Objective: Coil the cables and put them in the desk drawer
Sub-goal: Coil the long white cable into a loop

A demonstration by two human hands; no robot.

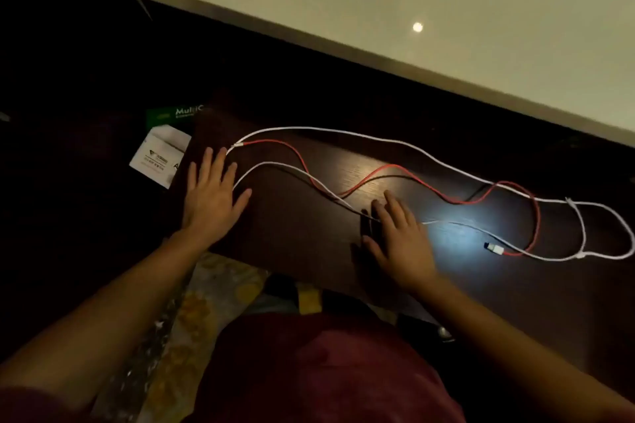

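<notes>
The dark desk (309,233) fills the middle of the view, lit only by one bright patch near its right side, with a pale surface (412,10) beyond it. The drawer the cables must go into is not visible, so where it opens cannot be told.

Three cables lie stretched out and uncoiled along the desk: a white cable (378,137) farthest, a red cable (388,168) weaving under and over it, and a thin black cable (395,177) that is hard to pick out against the dark wood. They cross each other in several places towards the right, so pulling one to coil it would likely drag or knot the others.

The left hand (209,196) lies flat and open, fingers spread, holding nothing, its fingertips just beside the left cable ends. The right hand (398,237) is also flat and open, resting on a white strand without gripping it.

A small plug (493,247) at the near right could snag on the loops there.
</notes>
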